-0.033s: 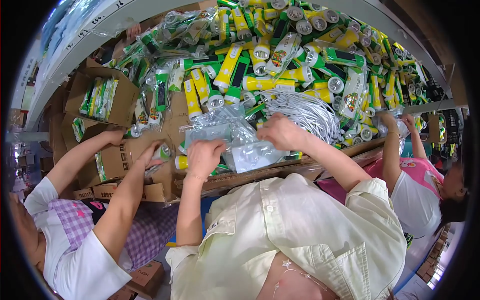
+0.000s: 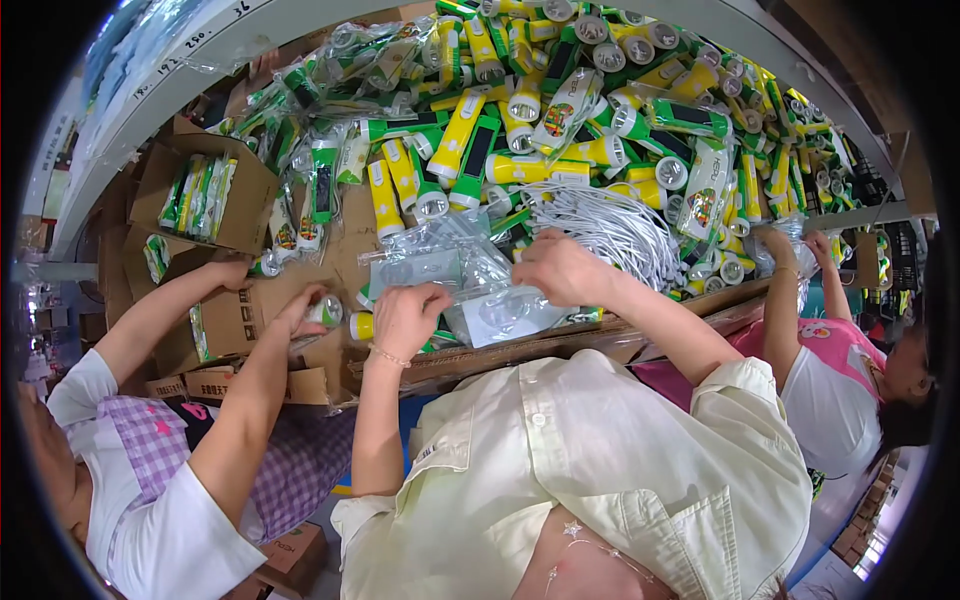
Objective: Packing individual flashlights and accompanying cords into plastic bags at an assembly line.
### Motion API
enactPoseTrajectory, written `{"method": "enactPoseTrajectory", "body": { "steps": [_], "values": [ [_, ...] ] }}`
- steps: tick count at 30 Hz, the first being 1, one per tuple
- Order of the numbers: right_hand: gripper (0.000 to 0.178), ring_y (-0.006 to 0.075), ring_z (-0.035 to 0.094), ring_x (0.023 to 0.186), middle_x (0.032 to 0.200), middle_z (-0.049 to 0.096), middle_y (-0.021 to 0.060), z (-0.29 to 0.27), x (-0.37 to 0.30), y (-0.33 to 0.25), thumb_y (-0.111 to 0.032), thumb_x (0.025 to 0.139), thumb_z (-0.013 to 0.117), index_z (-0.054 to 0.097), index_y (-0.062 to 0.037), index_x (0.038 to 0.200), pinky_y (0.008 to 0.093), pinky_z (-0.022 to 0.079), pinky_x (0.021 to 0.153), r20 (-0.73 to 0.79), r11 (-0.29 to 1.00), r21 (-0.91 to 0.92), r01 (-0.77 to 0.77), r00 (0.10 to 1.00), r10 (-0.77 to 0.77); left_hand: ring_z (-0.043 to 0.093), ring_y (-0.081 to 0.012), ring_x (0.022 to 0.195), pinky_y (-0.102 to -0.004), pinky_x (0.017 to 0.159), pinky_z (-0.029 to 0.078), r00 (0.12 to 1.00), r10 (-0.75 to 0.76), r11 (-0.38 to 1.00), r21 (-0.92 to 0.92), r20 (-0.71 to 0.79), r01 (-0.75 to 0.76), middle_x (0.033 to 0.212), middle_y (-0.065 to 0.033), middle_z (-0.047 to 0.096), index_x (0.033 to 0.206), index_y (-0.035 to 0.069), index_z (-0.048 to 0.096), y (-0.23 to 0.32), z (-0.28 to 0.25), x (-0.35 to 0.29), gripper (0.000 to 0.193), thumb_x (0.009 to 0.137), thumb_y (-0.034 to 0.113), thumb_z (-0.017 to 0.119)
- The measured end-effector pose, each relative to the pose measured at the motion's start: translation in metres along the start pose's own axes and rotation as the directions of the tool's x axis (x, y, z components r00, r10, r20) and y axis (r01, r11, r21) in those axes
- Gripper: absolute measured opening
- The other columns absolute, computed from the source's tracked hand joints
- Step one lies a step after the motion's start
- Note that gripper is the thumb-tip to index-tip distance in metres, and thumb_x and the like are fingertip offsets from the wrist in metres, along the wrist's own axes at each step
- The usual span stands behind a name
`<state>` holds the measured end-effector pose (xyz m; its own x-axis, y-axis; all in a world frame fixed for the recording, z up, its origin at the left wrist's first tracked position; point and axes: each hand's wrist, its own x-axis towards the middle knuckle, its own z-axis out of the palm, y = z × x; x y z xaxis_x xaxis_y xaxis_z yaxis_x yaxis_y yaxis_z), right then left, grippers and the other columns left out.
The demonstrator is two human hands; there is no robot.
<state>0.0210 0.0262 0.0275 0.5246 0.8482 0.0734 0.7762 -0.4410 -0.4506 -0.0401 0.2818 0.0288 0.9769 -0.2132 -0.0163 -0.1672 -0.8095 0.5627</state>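
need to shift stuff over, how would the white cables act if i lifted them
The cables look floppy, as they curve loosely. They would likely snag on each other, since many strands overlap. Each is probably light, being thin.

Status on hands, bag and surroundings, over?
Left hand, right hand: both pinching clear plastic bag. Bag between them. White cables heaped just beyond right hand.

Handwritten numbers (image 2: 201,40) on beam (image 2: 115,135), lettering (image 2: 212,384) on carton (image 2: 305,386)

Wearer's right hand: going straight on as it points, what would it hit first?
Most likely the clear plastic bags just left of the right hand, though depth is hard to judge here.
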Motion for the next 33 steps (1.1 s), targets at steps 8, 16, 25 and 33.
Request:
{"method": "enactPoseTrajectory", "body": {
  "steps": [8, 16, 25, 33],
  "values": [
    [0.027, 0.0197, 0.056, 0.083, 0.076, 0.053, 0.0016, -0.019, 0.037, -0.023, -0.012, 0.056, 0.066, 0.061, -0.0123, 0.082, 0.0371, 0.038, 0.088, 0.016, 0.948, -0.195, 0.253, 0.967, -0.255, 0.062, -0.0318, 0.07, -0.0386, 0.063, 0.048, 0.944, -0.324, 0.946, 0.005, 0.057, 0.324, 0.079, -0.0103, 0.067, 0.08, 0.009, 0.07, 0.011, 0.005, -0.001, 0.02, 0.076, 0.028, 0.066],
    [0.013, 0.0214, 0.06, 0.076, 0.073, 0.062, 0.0027, -0.046, 0.058, 0.057, -0.028, 0.075, 0.067, 0.07, -0.0156, 0.077, 0.0357, 0.047, 0.073, 0.508, 0.817, 0.404, -0.411, 0.844, 0.173, 0.061, -0.0351, 0.067, -0.0428, 0.063, 0.048, 0.808, -0.525, 0.794, 0.188, -0.268, 0.578, 0.07, -0.0163, 0.063, 0.072, 0.007, 0.066, -0.03, -0.004, -0.019, 0.014, 0.072, 0.02, 0.069],
    [0.017, 0.0237, 0.061, 0.076, 0.081, 0.06, 0.0035, 0.008, 0.158, 0.133, -0.016, 0.069, 0.065, 0.069, -0.0153, 0.086, 0.0353, 0.05, 0.068, 0.195, 0.837, -0.483, 0.256, 0.964, -0.182, 0.062, -0.0346, 0.062, -0.0386, 0.057, 0.049, 0.816, -0.552, 0.83, -0.211, -0.174, 0.516, 0.065, -0.0172, 0.063, 0.074, 0.002, 0.064, -0.033, 0.008, -0.009, 0.016, 0.069, 0.016, 0.07],
    [0.022, 0.0278, 0.063, 0.081, 0.095, 0.062, 0.005, 0.009, 0.189, 0.121, -0.011, 0.065, 0.065, 0.07, -0.0133, 0.086, 0.0384, 0.051, 0.066, 0.578, 0.729, -0.599, 0.332, 0.809, 0.107, 0.062, -0.0136, 0.048, -0.0247, 0.046, 0.045, 0.848, -0.517, 0.838, -0.268, -0.115, 0.475, 0.054, -0.0079, 0.061, 0.073, -0.001, 0.067, -0.032, 0.015, -0.008, 0.025, 0.078, 0.023, 0.07]
  ]
}}
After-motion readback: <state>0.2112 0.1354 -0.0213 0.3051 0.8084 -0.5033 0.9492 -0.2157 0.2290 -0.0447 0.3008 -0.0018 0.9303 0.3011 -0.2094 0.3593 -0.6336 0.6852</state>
